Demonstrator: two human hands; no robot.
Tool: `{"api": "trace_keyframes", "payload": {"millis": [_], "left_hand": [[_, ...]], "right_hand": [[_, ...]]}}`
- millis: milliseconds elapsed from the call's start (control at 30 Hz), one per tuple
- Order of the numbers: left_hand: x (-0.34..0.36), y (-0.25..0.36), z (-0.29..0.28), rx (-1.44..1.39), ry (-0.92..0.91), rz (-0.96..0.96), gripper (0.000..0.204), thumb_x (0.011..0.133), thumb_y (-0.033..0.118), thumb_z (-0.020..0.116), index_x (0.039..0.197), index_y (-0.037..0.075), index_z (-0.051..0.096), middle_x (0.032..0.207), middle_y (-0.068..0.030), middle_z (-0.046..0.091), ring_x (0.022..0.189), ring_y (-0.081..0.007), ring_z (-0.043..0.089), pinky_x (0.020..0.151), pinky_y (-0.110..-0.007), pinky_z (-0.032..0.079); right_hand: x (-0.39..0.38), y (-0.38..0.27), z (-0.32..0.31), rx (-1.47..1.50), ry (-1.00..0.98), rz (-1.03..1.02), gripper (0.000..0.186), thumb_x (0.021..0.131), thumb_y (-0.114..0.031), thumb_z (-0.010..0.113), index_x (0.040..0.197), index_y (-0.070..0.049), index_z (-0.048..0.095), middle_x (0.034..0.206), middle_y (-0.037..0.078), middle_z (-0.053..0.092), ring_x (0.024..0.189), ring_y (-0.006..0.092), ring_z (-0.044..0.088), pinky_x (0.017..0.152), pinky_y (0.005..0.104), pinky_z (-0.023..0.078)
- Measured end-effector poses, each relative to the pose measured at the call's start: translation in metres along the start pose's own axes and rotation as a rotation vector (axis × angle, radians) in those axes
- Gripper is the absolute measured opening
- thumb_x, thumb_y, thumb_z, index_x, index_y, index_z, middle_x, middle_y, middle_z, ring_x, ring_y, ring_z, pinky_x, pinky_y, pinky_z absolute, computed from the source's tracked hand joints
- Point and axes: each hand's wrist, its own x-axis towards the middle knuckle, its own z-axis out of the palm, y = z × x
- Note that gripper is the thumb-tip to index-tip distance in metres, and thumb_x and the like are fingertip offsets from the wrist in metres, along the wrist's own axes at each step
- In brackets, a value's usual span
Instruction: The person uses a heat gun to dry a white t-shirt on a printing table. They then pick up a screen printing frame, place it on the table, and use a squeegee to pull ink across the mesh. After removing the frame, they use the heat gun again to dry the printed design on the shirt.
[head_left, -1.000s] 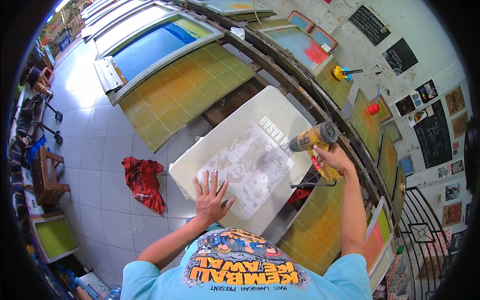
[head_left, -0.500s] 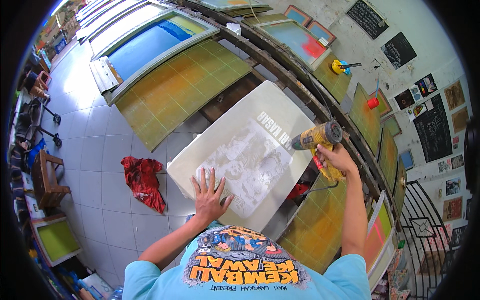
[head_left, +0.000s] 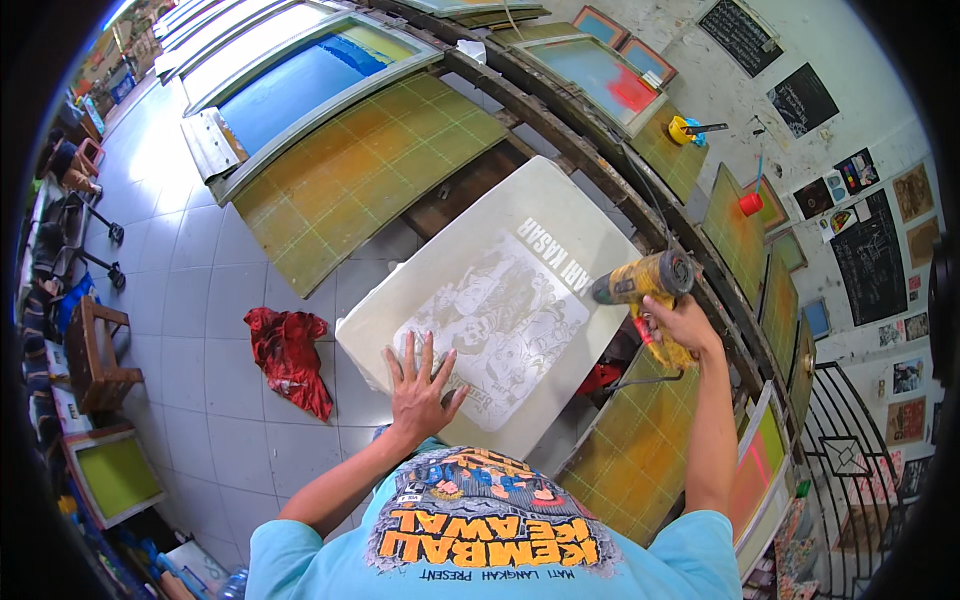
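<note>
In front of me lies a cream fabric-covered board, set at a slant, with a pale grey-and-white picture print and a line of white lettering on it. My left hand rests flat with fingers spread on the near left part, over the print's lower corner. A yellow and black heat gun is gripped by its handle in my right hand. Its nozzle points left over the board's right edge, close to the lettering. A dark cord hangs below the handle.
Green-and-orange boards line the dark metal rail on both sides. A blue-inked screen frame lies at the far left. A crumpled red cloth is on the tiled floor. A wooden stool stands left, a black metal grille right.
The heat gun and my right hand have shifted slightly right and down. My left hand stays on the fabric, almost unmoved.
</note>
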Motion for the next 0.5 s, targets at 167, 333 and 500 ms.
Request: {"api": "trace_keyframes", "payload": {"millis": [167, 333, 500], "left_hand": [[0.0, -0.002, 0.0, 0.018, -0.004, 0.023, 0.064, 0.092, 0.05, 0.073, 0.143, 0.01, 0.066, 0.166, -0.0303, 0.034, 0.157, -0.0563, 0.019, 0.119, -0.08, 0.011], [0.0, -0.005, 0.002, 0.019, -0.021, 0.043, 0.065, 0.092, 0.049, 0.073, 0.144, 0.01, 0.065, 0.167, -0.0294, 0.034, 0.157, -0.0561, 0.018, 0.119, -0.081, 0.01], [-0.001, -0.007, 0.001, 0.013, -0.05, 0.053, 0.066, 0.094, 0.051, 0.071, 0.145, 0.01, 0.063, 0.167, -0.0289, 0.033, 0.158, -0.0552, 0.014, 0.117, -0.083, 0.005]], "right_hand": [[-0.026, -0.007, 0.016, 0.054, -0.06, 0.044, 0.034, 0.101, -0.026, 0.074, 0.119, 0.0, 0.059, 0.075, 0.004, 0.064, 0.059, 0.0124, 0.061, 0.057, 0.0311, 0.051], [-0.031, 0.002, 0.02, -0.005, -0.057, 0.032, 0.033, 0.102, -0.027, 0.074, 0.115, -0.001, 0.06, 0.076, 0.004, 0.065, 0.06, 0.0118, 0.061, 0.056, 0.0311, 0.051], [-0.04, 0.005, 0.026, 0.034, -0.046, 0.031, 0.031, 0.102, -0.027, 0.074, 0.114, 0.0, 0.062, 0.077, 0.004, 0.065, 0.059, 0.0117, 0.06, 0.056, 0.0314, 0.051]]}}
